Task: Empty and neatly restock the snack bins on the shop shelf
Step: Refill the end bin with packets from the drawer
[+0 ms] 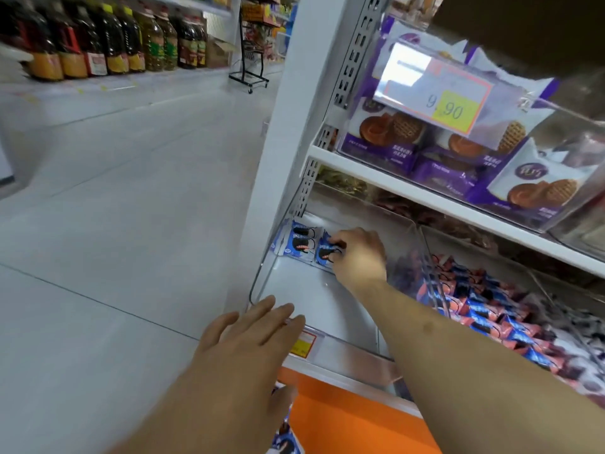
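A clear plastic bin (262, 283) on the lowest shelf holds only a few blue cookie packets (299, 244) standing at its back left corner. My right hand (358, 253) reaches deep into the bin and pinches one blue packet (324, 252) beside the others. My left hand (248, 332) hovers with straight, spread fingers at the bin's front rim, over a yellow and red price label (302, 345). More blue packets (284, 437) show below my left wrist, partly hidden.
The neighbouring bin (491, 309) to the right is full of blue and pink packets. The shelf above carries purple wafer packs (458, 158) behind a 9.90 price tag (435, 90). An orange base panel (343, 417) runs below. The aisle floor, oil bottles (108, 40) and a black rack (250, 60) lie left.
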